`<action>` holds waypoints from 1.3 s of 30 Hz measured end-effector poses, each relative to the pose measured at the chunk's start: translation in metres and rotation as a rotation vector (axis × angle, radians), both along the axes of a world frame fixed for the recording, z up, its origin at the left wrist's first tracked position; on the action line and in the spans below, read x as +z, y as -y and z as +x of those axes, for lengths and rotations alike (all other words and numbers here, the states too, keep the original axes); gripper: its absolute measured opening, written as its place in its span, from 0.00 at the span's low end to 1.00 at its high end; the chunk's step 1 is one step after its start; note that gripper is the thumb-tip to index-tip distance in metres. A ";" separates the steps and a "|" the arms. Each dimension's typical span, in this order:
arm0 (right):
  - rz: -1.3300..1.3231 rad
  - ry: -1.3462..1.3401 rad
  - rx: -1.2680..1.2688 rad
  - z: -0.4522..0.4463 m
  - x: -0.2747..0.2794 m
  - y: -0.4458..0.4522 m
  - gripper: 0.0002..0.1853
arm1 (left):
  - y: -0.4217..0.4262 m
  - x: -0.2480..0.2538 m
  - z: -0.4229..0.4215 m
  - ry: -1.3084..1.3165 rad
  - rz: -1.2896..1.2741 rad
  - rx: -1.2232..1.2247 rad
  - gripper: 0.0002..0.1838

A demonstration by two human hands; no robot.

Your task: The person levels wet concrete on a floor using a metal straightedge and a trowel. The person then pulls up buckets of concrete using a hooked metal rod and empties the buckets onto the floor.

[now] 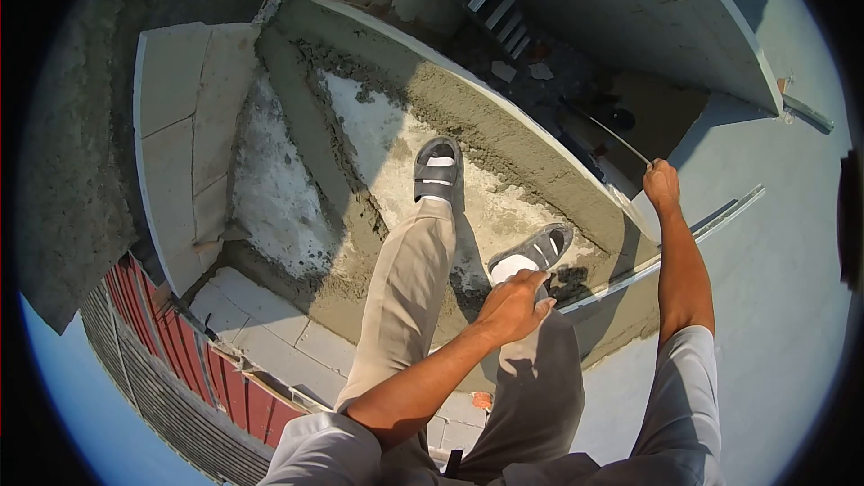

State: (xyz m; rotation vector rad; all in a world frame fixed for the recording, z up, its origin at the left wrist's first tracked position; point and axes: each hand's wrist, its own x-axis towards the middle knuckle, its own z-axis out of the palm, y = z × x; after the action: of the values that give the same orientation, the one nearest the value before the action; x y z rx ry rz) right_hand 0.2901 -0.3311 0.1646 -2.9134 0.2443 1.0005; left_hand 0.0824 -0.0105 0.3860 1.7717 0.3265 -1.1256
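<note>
My right hand (661, 184) is closed round the end of a thin pale rod or cord (612, 132), which runs down over the wall edge into the shaded area. My left hand (516, 308) is over my right knee, with its thumb and fingers apart and nothing visible in it. Below are my two feet in dark strapped sandals (438, 169), standing on a pale, patchy floor (396, 175). Bands of wet grey mortar (310, 139) cross this floor and line its edges.
A low block wall (193, 126) stands at the left. Beyond the long wall, a metal ladder (499, 13) leans in shadow. A long straight metal bar (729, 211) lies at the right. Red corrugated panels (216, 378) are at the lower left.
</note>
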 end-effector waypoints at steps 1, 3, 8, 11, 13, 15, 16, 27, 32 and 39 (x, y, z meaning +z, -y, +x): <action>-0.007 0.000 -0.013 0.001 0.002 0.000 0.16 | 0.000 0.001 0.002 -0.012 -0.005 0.002 0.31; -0.013 0.001 -0.014 0.000 -0.002 0.002 0.16 | 0.001 0.001 0.002 -0.020 -0.011 0.007 0.31; -0.012 0.006 -0.033 -0.002 -0.013 0.003 0.16 | 0.001 -0.001 -0.001 -0.006 -0.011 -0.001 0.31; -0.009 0.025 -0.054 -0.002 -0.015 0.002 0.16 | -0.001 -0.001 -0.001 0.014 -0.020 -0.001 0.31; -0.007 0.035 -0.060 -0.002 -0.015 0.001 0.16 | -0.002 0.002 0.000 -0.006 -0.016 0.002 0.31; -0.006 0.053 -0.055 -0.002 -0.020 0.003 0.16 | -0.003 0.001 0.000 -0.006 -0.014 -0.006 0.31; -0.004 0.062 -0.053 -0.003 -0.023 0.004 0.16 | -0.003 -0.001 -0.002 0.002 -0.014 -0.015 0.31; -0.016 0.086 -0.186 -0.005 -0.045 -0.011 0.16 | -0.017 0.003 0.003 0.006 -0.014 -0.097 0.30; 0.033 0.126 -0.168 -0.007 -0.073 -0.010 0.16 | -0.020 0.004 0.000 0.073 -0.008 -0.119 0.30; 0.172 0.147 -0.171 -0.011 -0.084 -0.021 0.16 | -0.023 0.007 0.005 0.020 0.013 -0.194 0.29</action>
State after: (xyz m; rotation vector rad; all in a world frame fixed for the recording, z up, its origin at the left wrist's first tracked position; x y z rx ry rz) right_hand 0.2787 -0.3105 0.0807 -2.7395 0.3722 0.7395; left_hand 0.0875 0.0123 0.3926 1.8552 0.1524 -1.2434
